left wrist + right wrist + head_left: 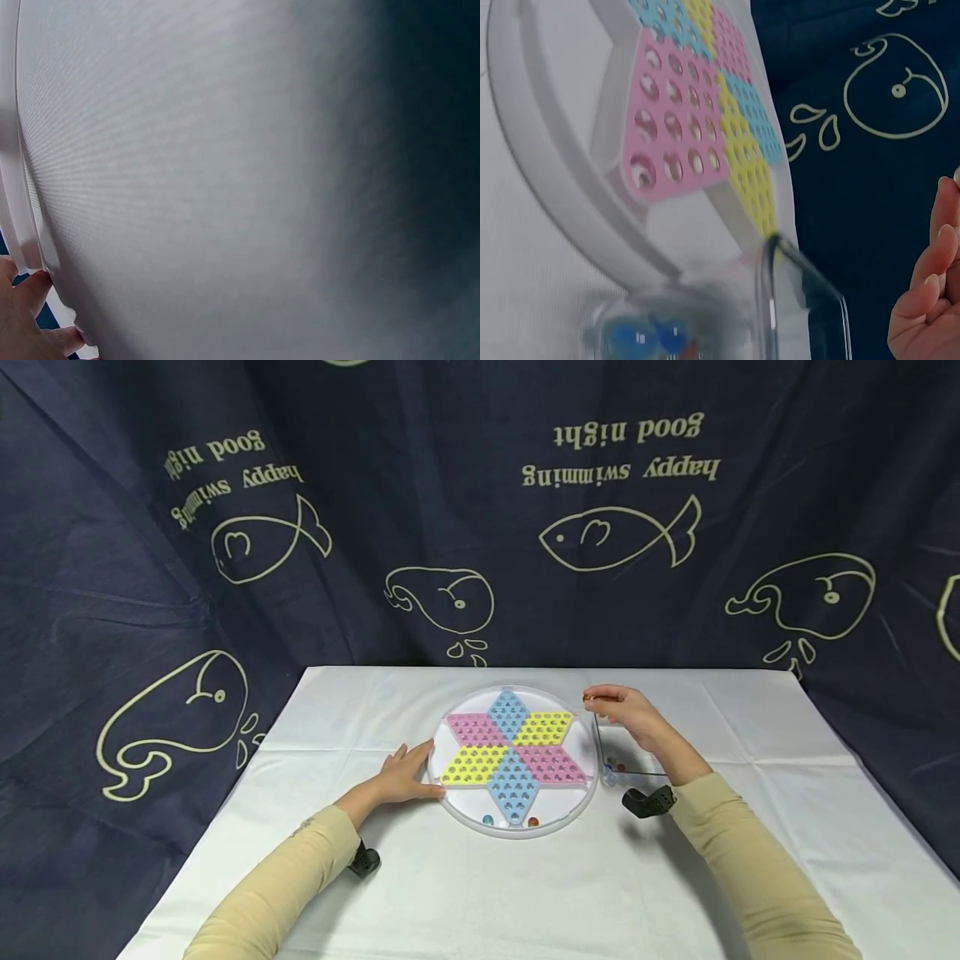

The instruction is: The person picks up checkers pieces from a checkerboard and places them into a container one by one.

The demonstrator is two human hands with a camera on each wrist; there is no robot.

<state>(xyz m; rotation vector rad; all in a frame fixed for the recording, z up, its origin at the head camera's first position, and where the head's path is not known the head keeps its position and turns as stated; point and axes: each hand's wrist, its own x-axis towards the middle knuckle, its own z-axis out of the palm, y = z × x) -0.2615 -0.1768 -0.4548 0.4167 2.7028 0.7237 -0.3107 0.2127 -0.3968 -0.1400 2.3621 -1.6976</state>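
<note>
A round white Chinese checkers board carries a star of pink, yellow and blue hole-dotted sections. Its left rim is touched by my left hand, fingers spread. An amber-brown marble is pinched between the fingertips of my right hand, raised over the board's right side. In the right wrist view, curled fingers show at the right edge. Below that hand stands a clear plastic box with a few blue and reddish marbles inside. A blue marble and an orange-red marble lie in the board's near rim.
A white cloth with creases covers the table. Behind it hangs a dark blue curtain printed with fish and whales. Black wrist cameras hang below both wrists, the right one close to the clear box.
</note>
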